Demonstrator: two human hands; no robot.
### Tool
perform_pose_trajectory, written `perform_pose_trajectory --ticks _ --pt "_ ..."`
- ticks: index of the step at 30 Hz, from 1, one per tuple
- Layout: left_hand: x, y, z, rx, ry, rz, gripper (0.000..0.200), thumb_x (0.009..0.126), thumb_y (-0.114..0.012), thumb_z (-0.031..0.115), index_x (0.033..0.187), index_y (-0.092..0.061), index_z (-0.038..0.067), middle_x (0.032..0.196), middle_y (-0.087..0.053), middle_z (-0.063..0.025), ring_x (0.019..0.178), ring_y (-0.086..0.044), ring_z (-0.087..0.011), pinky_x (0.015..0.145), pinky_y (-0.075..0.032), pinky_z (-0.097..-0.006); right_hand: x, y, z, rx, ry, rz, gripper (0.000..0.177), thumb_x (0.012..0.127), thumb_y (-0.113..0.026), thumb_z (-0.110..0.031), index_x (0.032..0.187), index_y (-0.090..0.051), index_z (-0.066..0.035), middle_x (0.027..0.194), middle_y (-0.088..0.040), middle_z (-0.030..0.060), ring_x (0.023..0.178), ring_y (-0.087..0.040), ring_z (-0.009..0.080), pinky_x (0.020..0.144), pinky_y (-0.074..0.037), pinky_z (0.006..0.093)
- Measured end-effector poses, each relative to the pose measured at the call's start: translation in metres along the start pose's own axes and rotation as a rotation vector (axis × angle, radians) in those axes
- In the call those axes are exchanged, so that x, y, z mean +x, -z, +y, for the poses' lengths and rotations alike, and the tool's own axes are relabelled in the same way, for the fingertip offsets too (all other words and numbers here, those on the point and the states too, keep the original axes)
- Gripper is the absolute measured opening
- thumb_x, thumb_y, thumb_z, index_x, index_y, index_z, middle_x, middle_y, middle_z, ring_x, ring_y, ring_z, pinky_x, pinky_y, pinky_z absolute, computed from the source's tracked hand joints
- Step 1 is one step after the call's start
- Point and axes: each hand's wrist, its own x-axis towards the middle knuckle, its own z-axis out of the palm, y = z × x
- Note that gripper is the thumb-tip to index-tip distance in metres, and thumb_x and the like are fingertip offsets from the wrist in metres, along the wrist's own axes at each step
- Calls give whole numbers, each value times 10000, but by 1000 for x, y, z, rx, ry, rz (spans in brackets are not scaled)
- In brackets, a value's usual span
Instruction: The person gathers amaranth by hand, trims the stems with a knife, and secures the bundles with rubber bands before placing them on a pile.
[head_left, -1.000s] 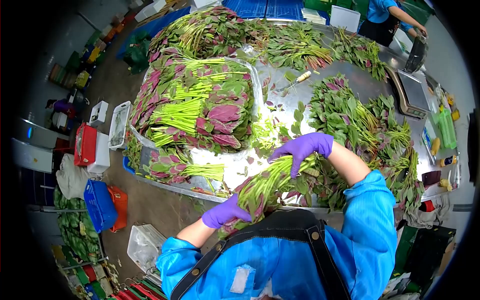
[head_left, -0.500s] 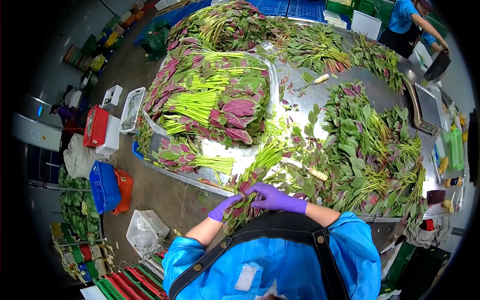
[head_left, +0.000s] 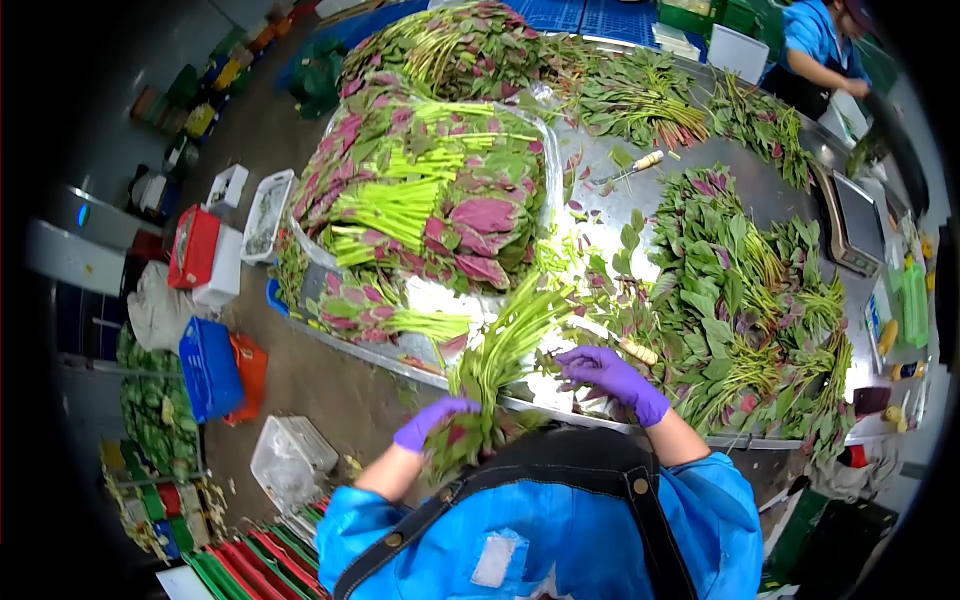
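My left hand (head_left: 434, 420), in a purple glove, is closed around the leafy end of a bunch of amaranth greens (head_left: 505, 345) at the table's near edge; its green stems point up and away. Just right of the bunch, my purple-gloved right hand (head_left: 608, 380) is apart from it, fingers stretched out over loose leaves. Near those fingers lies a knife with a pale handle (head_left: 637, 350). Beyond the bunch stands a plastic-lined container heaped with amaranth bunches (head_left: 395, 210). A smaller bunch (head_left: 400, 322) lies in front of that container.
A large pile of amaranth (head_left: 720, 290) covers the table's right side. A second knife (head_left: 640, 163) lies farther back, and a scale (head_left: 852, 220) stands at the right edge. A co-worker (head_left: 815, 55) stands at the far right corner. Crates (head_left: 212, 370) sit on the floor at left.
My right hand has let go of the bunch and moved right, toward the near knife. The left hand keeps hold, and the stems now show more fully. The co-worker's arms have lowered.
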Motion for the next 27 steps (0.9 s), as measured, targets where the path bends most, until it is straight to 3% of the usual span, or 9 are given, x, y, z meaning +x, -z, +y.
perform_pose_trajectory --ticks 1,6,7,11,14,19,21,23,27 --pt "1 -15 10 -345 248 -103 367 857 -467 225 1107 -521 -38 1125 -550 -196 1016 -554 -298 890 -449 -387 2 0 6 47 -8 13 333 825 -605 -196 1135 -564 -80 942 -608 25 784 -597 95 656 -473 233" --pt "4 58 -34 -152 -33 138 315 856 -463 147 1121 -525 -12 1059 -587 -142 964 -580 -257 904 -438 -343 18 -10 26 10 133 149 469 785 -656 -176 1201 -480 -50 1027 -580 74 822 -579 118 690 -489 250" --pt "8 38 -10 -280 201 -1 288 841 -480 117 1093 -545 -7 1046 -597 -125 945 -588 -231 868 -454 -329 24 -18 21 -43 179 181 545 765 -680 -178 1238 -441 -50 1048 -568 77 843 -571 120 706 -481 246" --pt "-17 -39 20 23 138 101 306 814 -505 81 1103 -546 -11 1022 -613 -106 903 -600 -203 825 -469 -310 34 -49 14 -360 573 373 957 642 -789 -176 1388 -192 -126 1158 -451 114 873 -532 153 697 -480 285" --pt "-13 -32 16 244 85 190 205 780 -549 89 952 -599 -11 908 -633 -89 817 -608 -175 760 -472 -277 30 -64 -4 -485 534 457 998 614 -801 -224 1390 -186 -105 1092 -490 133 783 -545 154 670 -480 296" --pt "-24 -76 33 161 -98 -50 80 707 -612 73 721 -634 -2 718 -631 -50 678 -597 -131 650 -463 -250 30 -68 -9 -264 590 330 779 677 -745 -74 1342 -340 -101 953 -527 68 563 -493 65 547 -447 199" --pt "-18 -51 24 65 -49 -88 304 672 -628 64 961 -587 -24 875 -627 -106 771 -609 -189 714 -484 -281 31 -49 -10 -216 684 405 488 732 -642 -3 1198 -509 -59 787 -573 32 582 -496 51 539 -437 193" --pt "-14 -32 19 15 -54 -119 384 662 -623 52 1031 -537 -14 935 -605 -112 824 -596 -205 745 -477 -297 53 0 -1 -396 891 836 316 744 -563 30 1052 -591 -36 693 -580 5 583 -492 35 531 -423 181" --pt "-7 -6 12 -17 -50 -192 557 643 -612 27 1172 -439 6 1053 -562 -125 930 -568 -236 805 -462 -329 36 37 -3 -454 737 1007 369 743 -583 -8 1102 -590 -93 715 -584 20 553 -507 52 472 -406 187"
